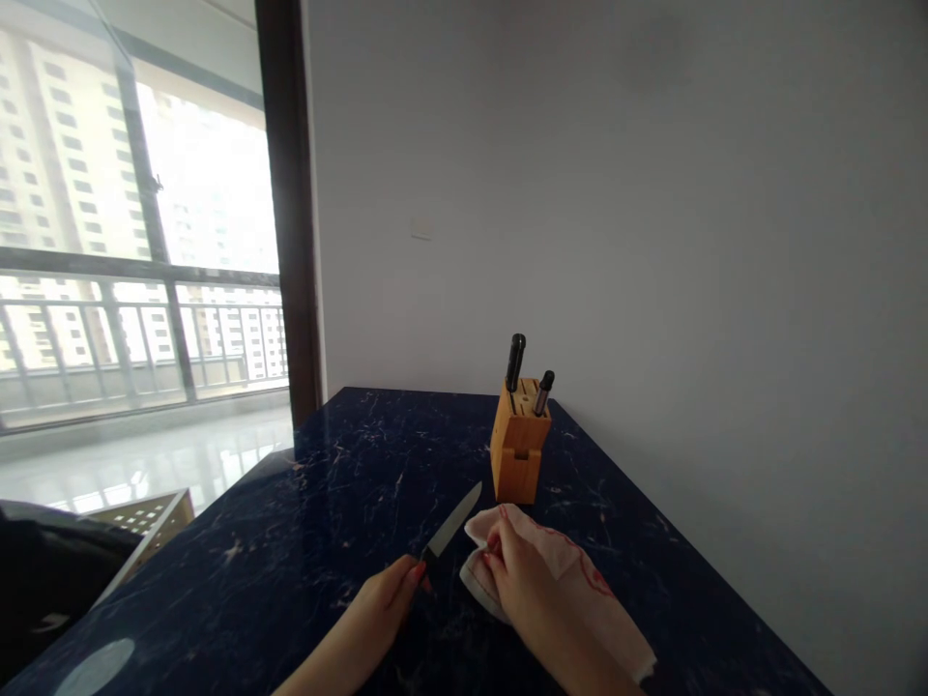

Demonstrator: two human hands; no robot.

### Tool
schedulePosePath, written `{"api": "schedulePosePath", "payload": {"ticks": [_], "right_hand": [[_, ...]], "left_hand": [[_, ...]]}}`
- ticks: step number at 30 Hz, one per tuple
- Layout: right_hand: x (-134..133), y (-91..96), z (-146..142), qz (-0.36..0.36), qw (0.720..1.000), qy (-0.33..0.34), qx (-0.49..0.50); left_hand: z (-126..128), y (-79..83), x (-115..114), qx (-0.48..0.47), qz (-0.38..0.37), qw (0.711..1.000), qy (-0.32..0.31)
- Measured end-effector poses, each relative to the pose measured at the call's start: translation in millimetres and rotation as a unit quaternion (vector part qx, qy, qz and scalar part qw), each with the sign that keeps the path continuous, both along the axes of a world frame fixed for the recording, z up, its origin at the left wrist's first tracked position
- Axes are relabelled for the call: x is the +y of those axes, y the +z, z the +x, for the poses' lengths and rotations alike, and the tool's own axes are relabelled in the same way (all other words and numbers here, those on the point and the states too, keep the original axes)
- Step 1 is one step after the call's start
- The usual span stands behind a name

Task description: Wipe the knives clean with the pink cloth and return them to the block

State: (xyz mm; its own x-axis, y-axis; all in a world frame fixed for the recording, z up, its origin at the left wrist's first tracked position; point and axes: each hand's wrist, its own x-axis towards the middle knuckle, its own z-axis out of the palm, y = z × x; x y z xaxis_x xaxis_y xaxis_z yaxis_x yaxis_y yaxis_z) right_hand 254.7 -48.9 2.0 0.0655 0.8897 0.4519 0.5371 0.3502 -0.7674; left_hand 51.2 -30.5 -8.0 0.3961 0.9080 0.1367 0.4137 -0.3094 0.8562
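Note:
My left hand (397, 592) is closed round the dark handle of a kitchen knife (453, 520), whose blade points up and away to the right over the table. To its right, my right hand (506, 559) pinches a white cloth (572, 570) with a red pattern. Part of the cloth lies under my right wrist and trails toward the near right. The blade and the cloth are apart. Just beyond both hands stands a wooden knife block (518, 454), with two black-handled tools in its top slots.
The dark blue marbled table (391, 445) runs along the grey wall (688, 290). A pale round patch (96, 667) shows at the table's near left. Left of the table are a chair (156, 532) with dark fabric on it and a large window (145, 290).

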Motion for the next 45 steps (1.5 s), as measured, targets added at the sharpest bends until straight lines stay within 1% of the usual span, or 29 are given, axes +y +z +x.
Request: {"api": "schedulePosePath", "payload": {"ticks": [2,4,6,9,13,15,18,20,23,27,30,34,38,42,45], "right_hand": [[2.2,8.1,-5.2,0.000,1.000,-0.015,-0.003],[1.5,11.7,-14.0,-0.003,1.000,-0.017,-0.004],[-1.0,10.7,-22.8,-0.010,1.000,-0.007,-0.011],[-5.2,5.8,-30.9,-0.016,0.999,0.000,-0.048],[-10.2,3.8,-33.1,-0.011,0.994,-0.024,-0.109],[-14.2,6.0,-33.5,-0.007,0.992,-0.018,-0.124],[-22.5,10.0,-35.0,0.001,0.991,0.015,-0.133],[-27.2,10.9,-36.5,-0.002,0.989,0.032,-0.142],[-28.2,9.5,-37.9,-0.009,0.988,0.034,-0.153],[-20.8,8.0,-36.7,-0.006,0.990,0.017,-0.142],[-16.6,7.7,-35.3,0.000,0.990,0.026,-0.137],[-15.6,3.3,-33.5,0.027,0.991,0.028,-0.129],[-14.9,-0.4,-31.5,0.049,0.995,0.025,-0.079],[-14.3,1.9,-32.1,0.038,0.999,0.029,-0.015],[-14.6,3.0,-32.2,0.027,0.999,0.030,0.012]], "left_hand": [[2.2,-0.1,-1.7,0.029,0.030,0.999,-0.012],[5.4,-1.0,-3.7,0.043,0.046,0.998,-0.025],[8.8,-2.4,-5.9,0.051,0.051,0.997,-0.033],[12.7,-4.0,-9.1,0.067,0.054,0.996,-0.040],[14.1,-3.6,-11.7,0.099,0.080,0.990,-0.054],[13.7,-3.7,-12.0,0.103,0.080,0.990,-0.048],[12.3,-5.8,-10.2,0.086,0.070,0.993,-0.027],[11.3,-7.9,-7.7,0.072,0.058,0.995,-0.025],[11.0,-9.9,-4.4,0.064,0.048,0.996,-0.024],[12.7,-7.7,-5.3,0.084,0.061,0.994,-0.019],[13.6,-4.9,-7.7,0.099,0.068,0.993,-0.020],[13.6,-3.7,-9.3,0.111,0.073,0.991,-0.019],[12.8,-7.4,-10.0,0.102,0.085,0.991,-0.021],[11.5,-14.6,-10.0,0.074,0.127,0.989,-0.028],[10.7,-18.0,-8.9,0.060,0.135,0.989,-0.028]]}}
